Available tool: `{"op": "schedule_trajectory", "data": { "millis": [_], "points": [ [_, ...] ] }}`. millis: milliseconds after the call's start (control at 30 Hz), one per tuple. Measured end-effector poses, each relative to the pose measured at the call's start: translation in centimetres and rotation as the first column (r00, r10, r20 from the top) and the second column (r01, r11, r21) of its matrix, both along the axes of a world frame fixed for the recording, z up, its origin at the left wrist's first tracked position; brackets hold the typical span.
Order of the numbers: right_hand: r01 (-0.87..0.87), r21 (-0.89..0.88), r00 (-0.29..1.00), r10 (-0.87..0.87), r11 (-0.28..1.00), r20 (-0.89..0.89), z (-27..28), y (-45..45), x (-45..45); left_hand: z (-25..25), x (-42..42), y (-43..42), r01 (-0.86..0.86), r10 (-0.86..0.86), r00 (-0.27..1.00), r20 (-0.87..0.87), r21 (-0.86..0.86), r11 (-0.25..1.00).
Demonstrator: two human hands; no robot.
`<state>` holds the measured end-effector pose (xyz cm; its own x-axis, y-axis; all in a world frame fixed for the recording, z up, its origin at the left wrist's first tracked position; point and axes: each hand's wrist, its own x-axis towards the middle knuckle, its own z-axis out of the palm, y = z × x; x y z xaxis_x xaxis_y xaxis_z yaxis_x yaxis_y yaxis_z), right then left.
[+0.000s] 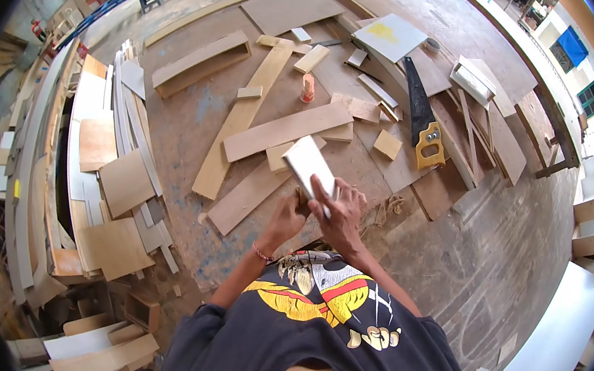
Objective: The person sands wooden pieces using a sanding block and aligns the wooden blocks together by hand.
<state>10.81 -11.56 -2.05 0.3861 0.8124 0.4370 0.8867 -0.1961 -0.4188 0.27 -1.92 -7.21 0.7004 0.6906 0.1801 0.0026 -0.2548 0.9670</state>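
Note:
In the head view, a small white rectangular board (308,159) is held up at a tilt over the work table. My right hand (343,210) grips its near end, with fingers across its face. Close beside it on the left, my left hand (288,219) is closed, its fingers curled near the board's lower edge. What those fingers hold, if anything, is hidden. Below and beyond the white board lie a long brown plank (288,132) and a short wood piece (280,157).
A handsaw (425,119) with a yellow handle lies at the right. An orange-and-white bottle (308,88) stands among offcuts. A long wood strip (242,119) and a box-like wooden piece (201,64) lie left. Stacked panels (126,182) line the left side.

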Motion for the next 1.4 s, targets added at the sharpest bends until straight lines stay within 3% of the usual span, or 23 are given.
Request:
{"op": "schedule_trajectory", "data": {
  "millis": [133, 200, 267, 333, 367, 433, 467, 533, 567, 600, 633, 833, 900, 933, 967, 1033, 1067, 1133, 1200, 1267, 1300, 1400],
  "points": [
    [-0.008, 0.021, 0.999, 0.007, 1.000, 0.043, 0.9, -0.3, -0.2, 2.6, -0.4, -0.3, 0.069, -0.071, 0.997, 0.032, 0.053, 0.996],
    [0.049, -0.039, 0.999, -0.049, 0.998, 0.011, 0.3, 0.1, 0.6, 3.8, -0.1, -0.6, 0.036, -0.047, 0.997, -0.053, -0.180, 0.983],
    [0.100, -0.076, 0.985, -0.109, 0.992, -0.134, -0.4, 0.4, 1.4, 3.0, -0.4, -0.7, 0.017, -0.020, 0.999, -0.027, -0.102, 0.995],
    [0.102, -0.055, 0.989, -0.107, 0.993, -0.106, -0.5, 0.5, 1.5, 3.4, -0.5, -0.6, 0.056, -0.063, 0.998, -0.028, -0.193, 0.980],
    [0.098, -0.054, 0.979, -0.106, 0.994, -0.175, -0.5, 0.5, 1.6, 3.8, -0.6, -0.6, 0.054, -0.061, 0.998, -0.028, -0.192, 0.980],
    [0.088, -0.053, 0.964, -0.099, 0.995, -0.248, -0.4, 0.4, 1.6, 5.3, -0.7, -0.8, 0.111, -0.129, 0.992, -0.008, -0.462, 0.880],
    [0.088, -0.020, 0.949, -0.090, 0.996, -0.303, -0.2, 0.4, 1.7, 4.9, -0.6, -0.9, 0.109, -0.128, 0.992, -0.010, -0.460, 0.881],
    [0.093, 0.013, 0.930, -0.083, 0.996, -0.357, -0.4, 0.4, 1.9, 3.9, -0.1, -1.2, 0.273, -0.083, 0.948, 0.308, -0.648, 0.711],
    [0.071, 0.049, 0.871, -0.039, 0.996, -0.490, -0.8, 0.6, 2.1, 3.6, 0.0, -1.3, 0.273, -0.084, 0.948, 0.307, -0.648, 0.711],
    [0.054, 0.088, 0.793, 0.011, 0.995, -0.609, -0.9, 0.7, 2.2, 3.7, 0.1, -1.4, 0.339, -0.054, 0.918, 0.393, -0.707, 0.621],
    [0.053, 0.089, 0.793, 0.012, 0.995, -0.610, -0.9, 0.7, 2.2, 3.8, 0.3, -1.4, 0.408, -0.013, 0.882, 0.471, -0.748, 0.523],
    [0.069, 0.092, 0.797, 0.001, 0.993, -0.603, 0.7, 0.5, 1.9, 3.0, 1.0, -1.5, 0.384, 0.100, 0.867, 0.488, -0.784, 0.488],
    [0.061, 0.043, 0.952, -0.046, 0.997, -0.304, 2.1, 0.1, 1.1, 3.2, 1.4, -1.4, 0.324, 0.089, 0.892, 0.444, -0.763, 0.560],
    [0.061, 0.043, 0.951, -0.045, 0.997, -0.307, 2.2, -0.1, 0.6, 3.4, 1.6, -1.4, 0.264, 0.079, 0.915, 0.396, -0.736, 0.624],
    [0.038, 0.021, 0.980, -0.033, 0.999, -0.197, 2.3, -0.2, -0.1, 3.2, 1.9, -1.4, 0.264, 0.079, 0.916, 0.395, -0.736, 0.624],
    [-0.002, 0.009, 0.999, 0.002, 1.000, -0.036, 2.8, -0.1, -1.1, 3.0, 2.6, -1.5, 0.049, 0.219, 0.939, 0.267, -0.731, 0.681],
    [-0.002, 0.009, 0.999, 0.002, 1.000, -0.036, 2.7, 0.0, -1.3, 3.1, 2.3, -1.7, 0.003, 0.176, 0.962, 0.208, -0.653, 0.757],
    [0.027, 0.019, 0.996, -0.026, 0.999, -0.088, 2.1, 0.4, -1.3, 3.5, 2.6, -2.2, 0.010, 0.196, 0.953, 0.231, -0.670, 0.742],
    [0.058, 0.018, 0.988, -0.055, 0.998, -0.142, 1.2, 1.1, -0.6, 3.2, 2.7, -2.3, -0.092, 0.218, 0.961, 0.170, -0.545, 0.833],
    [0.087, -0.074, 0.943, -0.106, 0.994, -0.314, 1.1, 1.2, -0.2, 2.6, 2.9, -2.2, -0.126, 0.248, 0.948, 0.198, -0.482, 0.867],
    [0.003, -0.037, 0.920, -0.017, 0.999, -0.392, 1.0, 0.9, -0.4, 3.1, 2.9, -2.1, -0.125, 0.254, 0.946, 0.200, -0.500, 0.857],
    [-0.072, 0.094, 0.952, 0.097, 0.993, -0.291, 1.2, 0.2, -1.9, 3.6, 2.2, -1.4, -0.154, 0.256, 0.957, 0.135, -0.513, 0.845]
  ]
}}
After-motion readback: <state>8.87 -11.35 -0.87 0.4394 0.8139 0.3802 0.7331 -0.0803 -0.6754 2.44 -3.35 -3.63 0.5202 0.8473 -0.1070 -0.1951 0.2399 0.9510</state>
